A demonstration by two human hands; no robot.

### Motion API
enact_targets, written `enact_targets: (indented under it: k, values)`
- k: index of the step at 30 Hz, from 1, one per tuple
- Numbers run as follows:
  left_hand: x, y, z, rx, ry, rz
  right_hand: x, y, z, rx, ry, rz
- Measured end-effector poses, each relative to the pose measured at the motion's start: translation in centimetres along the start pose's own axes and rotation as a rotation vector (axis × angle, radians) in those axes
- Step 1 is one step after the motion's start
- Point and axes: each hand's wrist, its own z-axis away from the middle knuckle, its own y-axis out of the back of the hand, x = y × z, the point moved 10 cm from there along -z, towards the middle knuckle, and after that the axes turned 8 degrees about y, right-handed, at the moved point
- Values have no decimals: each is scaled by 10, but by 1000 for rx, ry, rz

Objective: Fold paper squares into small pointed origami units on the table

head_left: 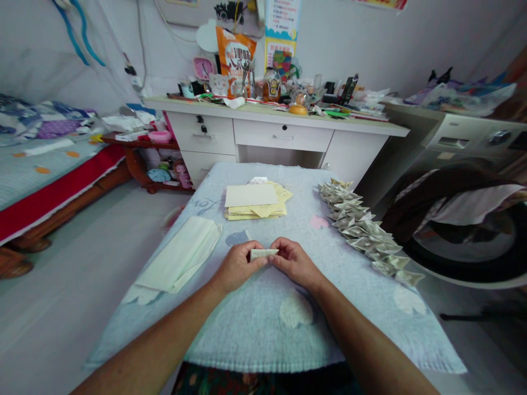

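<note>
Paper strip (262, 253) held by left fingers (257, 263), right fingers (277, 260).

A cloth-covered table (255, 323) fills the near middle, with the left hand (237, 267) and right hand (294, 263) above its center and a small folded paper (262, 253) between them. Farther off, beyond the hands, lies a stack of paper sheets (250, 196). A folded bundle (179, 255) lies on the table's left side; along its right side, a row of folded paper pieces (364, 227) runs from far to near. Behind the table stands a desk (362, 125), bearing a clock (203, 68) at left, a bag (236, 52) right of it, and a jar (272, 88) farther right. A bed (61, 159) stands far left, a low stand (164, 145) between it and the desk, and a washing machine (465, 129) right of the desk.
</note>
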Motion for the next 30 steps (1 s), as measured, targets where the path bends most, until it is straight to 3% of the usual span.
enact_targets:
  k: [11,24,30]
  values:
    - [-3,-5,-2,-93,1,2,-7,7,2,-3,-23,76]
    - [-3,-5,-3,-82,19,-8,-16,1,0,-27,45,191]
    - [-2,-3,-3,-91,34,117,-18,7,1,12,22,176]
